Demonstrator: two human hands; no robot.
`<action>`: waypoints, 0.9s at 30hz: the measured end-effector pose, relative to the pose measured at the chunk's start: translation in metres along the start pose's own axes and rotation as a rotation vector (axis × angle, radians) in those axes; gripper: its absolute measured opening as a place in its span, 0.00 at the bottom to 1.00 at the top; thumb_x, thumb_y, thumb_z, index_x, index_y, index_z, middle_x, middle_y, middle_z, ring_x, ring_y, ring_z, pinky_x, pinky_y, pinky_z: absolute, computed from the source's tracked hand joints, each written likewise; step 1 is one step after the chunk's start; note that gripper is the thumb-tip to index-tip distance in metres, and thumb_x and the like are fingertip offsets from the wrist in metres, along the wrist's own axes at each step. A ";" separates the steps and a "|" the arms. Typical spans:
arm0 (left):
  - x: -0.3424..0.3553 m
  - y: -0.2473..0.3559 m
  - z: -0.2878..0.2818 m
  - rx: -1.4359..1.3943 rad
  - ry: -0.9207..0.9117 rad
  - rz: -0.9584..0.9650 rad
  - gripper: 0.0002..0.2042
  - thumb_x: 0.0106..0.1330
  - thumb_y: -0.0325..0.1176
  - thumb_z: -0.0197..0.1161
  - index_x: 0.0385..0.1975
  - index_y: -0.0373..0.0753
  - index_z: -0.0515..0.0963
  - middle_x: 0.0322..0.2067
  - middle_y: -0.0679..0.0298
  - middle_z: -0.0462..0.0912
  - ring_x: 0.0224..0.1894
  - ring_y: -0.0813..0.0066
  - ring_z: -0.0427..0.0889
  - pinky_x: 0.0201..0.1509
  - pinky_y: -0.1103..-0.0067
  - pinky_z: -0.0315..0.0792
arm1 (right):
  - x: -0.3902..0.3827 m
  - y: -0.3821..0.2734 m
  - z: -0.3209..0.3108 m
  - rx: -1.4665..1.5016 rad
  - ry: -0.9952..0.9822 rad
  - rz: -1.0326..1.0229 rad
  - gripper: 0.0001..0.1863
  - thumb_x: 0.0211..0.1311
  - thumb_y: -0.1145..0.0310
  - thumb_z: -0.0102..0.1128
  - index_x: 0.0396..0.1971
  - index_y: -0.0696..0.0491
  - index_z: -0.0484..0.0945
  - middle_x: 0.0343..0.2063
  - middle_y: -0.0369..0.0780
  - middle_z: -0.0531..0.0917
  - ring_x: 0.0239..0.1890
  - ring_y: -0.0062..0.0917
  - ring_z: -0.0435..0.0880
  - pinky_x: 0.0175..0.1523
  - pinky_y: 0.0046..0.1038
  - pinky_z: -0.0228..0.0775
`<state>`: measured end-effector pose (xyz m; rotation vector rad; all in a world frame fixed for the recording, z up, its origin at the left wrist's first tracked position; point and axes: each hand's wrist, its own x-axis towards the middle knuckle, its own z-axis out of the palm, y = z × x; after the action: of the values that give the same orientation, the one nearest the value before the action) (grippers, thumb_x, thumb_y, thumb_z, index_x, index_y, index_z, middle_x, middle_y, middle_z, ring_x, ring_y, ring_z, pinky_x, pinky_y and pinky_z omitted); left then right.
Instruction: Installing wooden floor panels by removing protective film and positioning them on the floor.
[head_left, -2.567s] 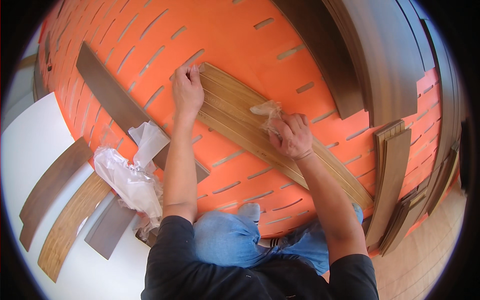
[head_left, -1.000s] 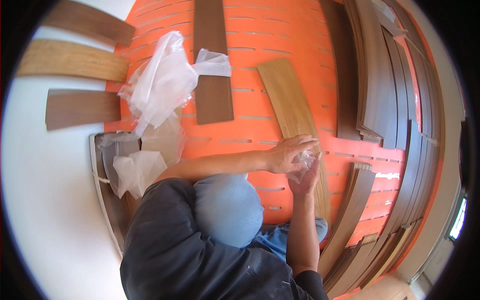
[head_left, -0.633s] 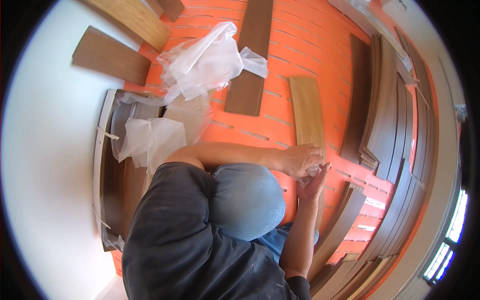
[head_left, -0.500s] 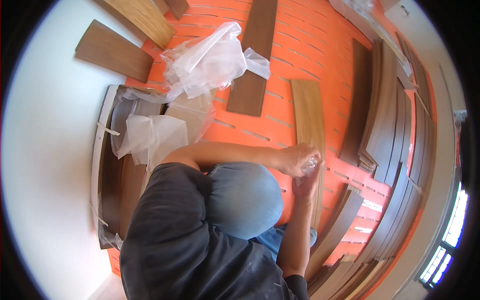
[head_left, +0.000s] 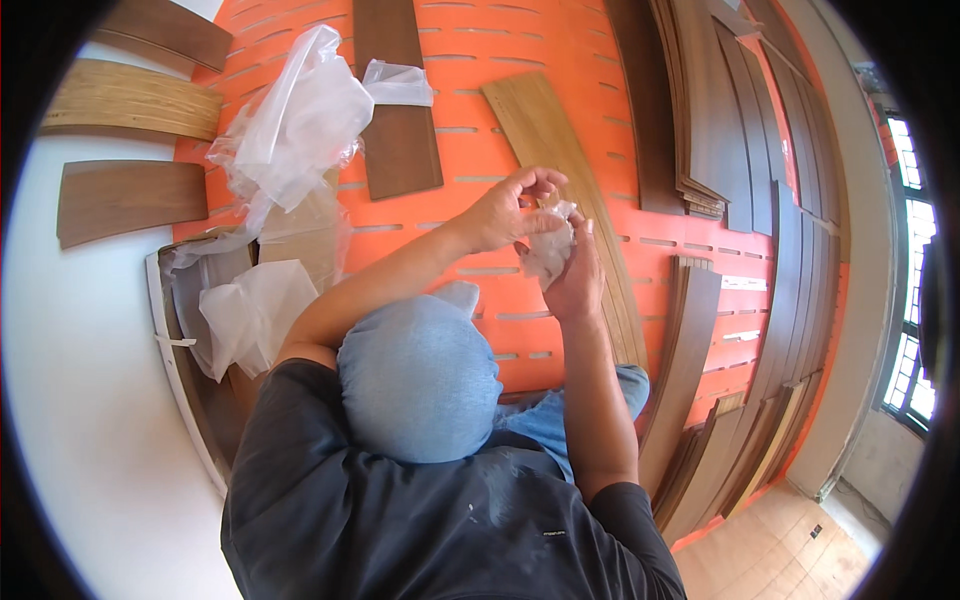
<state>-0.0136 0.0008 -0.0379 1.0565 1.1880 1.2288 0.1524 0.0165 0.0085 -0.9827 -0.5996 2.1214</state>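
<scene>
In front of my raised knee, both hands hold a crumpled wad of clear plastic film. My right hand grips it from below and the right side. At its upper left, my left hand has its thumb pressed on the film, with the index finger curled above. Some of the left fingertips are hidden behind the wad. Beneath and beyond the hands, a lighter brown floor plank lies at a slant on the orange underlay.
Left of me stands an opened carton of planks, partly covered by plastic sheeting. More sheeting lies bunched beside a dark plank. Stacked planks line the right side. Short boards lie by the white wall at left.
My view has shifted, and my hands now appear farther up and left, more apart. The plastic wad, mostly enclosed before, now shows larger between them.
</scene>
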 end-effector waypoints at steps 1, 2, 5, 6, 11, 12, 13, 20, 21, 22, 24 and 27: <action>0.001 0.000 -0.002 -0.076 -0.006 -0.071 0.31 0.65 0.47 0.75 0.65 0.45 0.72 0.58 0.64 0.77 0.64 0.68 0.73 0.69 0.68 0.66 | -0.003 -0.004 0.006 0.033 -0.042 0.009 0.23 0.81 0.55 0.49 0.65 0.55 0.68 0.53 0.41 0.80 0.50 0.28 0.83 0.49 0.30 0.81; 0.000 -0.001 -0.004 -0.079 -0.005 -0.071 0.31 0.65 0.47 0.75 0.65 0.45 0.72 0.58 0.64 0.77 0.64 0.68 0.73 0.69 0.68 0.66 | 0.001 0.000 -0.005 0.030 -0.041 0.010 0.23 0.81 0.55 0.49 0.65 0.55 0.68 0.53 0.41 0.80 0.50 0.28 0.83 0.49 0.30 0.81; -0.001 0.007 -0.006 0.136 0.042 0.066 0.28 0.66 0.47 0.74 0.63 0.45 0.73 0.58 0.67 0.78 0.63 0.71 0.74 0.67 0.69 0.66 | 0.013 0.011 -0.038 -0.311 -0.112 -0.142 0.24 0.80 0.55 0.50 0.65 0.55 0.66 0.56 0.43 0.79 0.53 0.33 0.84 0.58 0.41 0.81; -0.003 0.007 -0.004 0.146 0.044 0.075 0.27 0.67 0.46 0.73 0.62 0.45 0.74 0.58 0.69 0.78 0.62 0.73 0.74 0.66 0.69 0.66 | 0.014 0.012 -0.037 -0.309 -0.082 -0.142 0.23 0.79 0.59 0.54 0.65 0.55 0.67 0.54 0.43 0.80 0.51 0.29 0.84 0.54 0.35 0.81; -0.009 0.003 0.000 0.147 0.050 0.083 0.24 0.68 0.44 0.72 0.61 0.45 0.75 0.58 0.71 0.78 0.62 0.75 0.75 0.66 0.68 0.67 | 0.009 0.005 -0.031 -0.309 -0.056 -0.106 0.22 0.76 0.66 0.57 0.65 0.55 0.68 0.52 0.43 0.81 0.49 0.25 0.84 0.50 0.29 0.81; -0.010 0.002 -0.001 0.137 0.034 0.115 0.24 0.68 0.43 0.72 0.61 0.45 0.75 0.58 0.71 0.78 0.63 0.75 0.75 0.65 0.68 0.67 | 0.004 0.003 -0.026 -0.248 -0.069 -0.098 0.23 0.75 0.68 0.57 0.66 0.55 0.68 0.53 0.43 0.81 0.50 0.26 0.84 0.51 0.29 0.81; -0.011 0.000 -0.001 0.126 0.017 0.146 0.24 0.68 0.42 0.72 0.61 0.45 0.75 0.57 0.70 0.78 0.63 0.74 0.75 0.65 0.69 0.67 | 0.001 0.002 -0.022 -0.186 -0.082 -0.090 0.23 0.75 0.70 0.57 0.66 0.55 0.67 0.53 0.44 0.81 0.51 0.27 0.84 0.52 0.30 0.81; -0.008 0.004 0.004 0.140 -0.014 0.147 0.21 0.69 0.37 0.70 0.60 0.45 0.76 0.57 0.69 0.79 0.61 0.73 0.77 0.66 0.70 0.67 | 0.001 0.006 -0.031 -0.408 -0.025 -0.151 0.26 0.74 0.71 0.57 0.69 0.55 0.65 0.55 0.45 0.80 0.54 0.29 0.83 0.55 0.31 0.80; -0.007 0.000 0.005 -0.032 -0.071 0.035 0.21 0.69 0.38 0.70 0.61 0.45 0.75 0.57 0.68 0.79 0.61 0.72 0.77 0.67 0.69 0.67 | 0.001 0.006 -0.031 -0.362 -0.052 -0.150 0.25 0.74 0.71 0.57 0.69 0.55 0.66 0.55 0.45 0.80 0.54 0.29 0.83 0.55 0.31 0.81; -0.007 -0.004 0.007 -0.204 -0.128 -0.077 0.22 0.70 0.38 0.70 0.62 0.45 0.74 0.58 0.67 0.79 0.61 0.71 0.77 0.67 0.69 0.67 | 0.002 0.006 -0.032 -0.317 -0.079 -0.149 0.25 0.74 0.72 0.57 0.68 0.54 0.66 0.54 0.44 0.80 0.53 0.28 0.83 0.54 0.32 0.81; -0.009 -0.006 0.013 -0.509 -0.181 -0.125 0.24 0.69 0.39 0.71 0.63 0.45 0.73 0.58 0.66 0.78 0.62 0.70 0.76 0.68 0.69 0.67 | 0.003 0.004 -0.036 -0.266 -0.112 -0.153 0.25 0.74 0.72 0.56 0.68 0.55 0.66 0.55 0.45 0.80 0.53 0.30 0.84 0.53 0.33 0.82; -0.009 -0.006 0.017 -0.815 -0.264 -0.148 0.28 0.69 0.44 0.71 0.66 0.46 0.70 0.60 0.65 0.77 0.63 0.69 0.74 0.69 0.67 0.67 | 0.004 0.003 -0.039 -0.168 -0.086 -0.157 0.24 0.73 0.73 0.54 0.67 0.55 0.67 0.55 0.45 0.80 0.51 0.30 0.85 0.49 0.33 0.84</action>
<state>0.0040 -0.0082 -0.0415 0.4809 0.4610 1.2395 0.1801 0.0217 -0.0193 -0.9061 -0.8813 2.0060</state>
